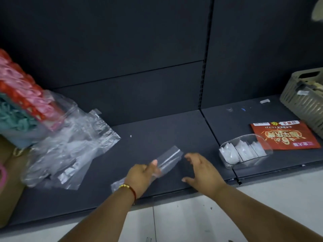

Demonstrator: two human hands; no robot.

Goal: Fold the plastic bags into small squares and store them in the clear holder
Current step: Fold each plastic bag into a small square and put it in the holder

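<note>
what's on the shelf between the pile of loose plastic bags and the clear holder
In the head view, the bag strip the left hand holds, and the right hand, lie between the pile and the holder.

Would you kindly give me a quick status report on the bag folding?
Left hand grips folded bag strip. Right hand open beside it. Clear holder part-filled, path unobstructed.
</note>
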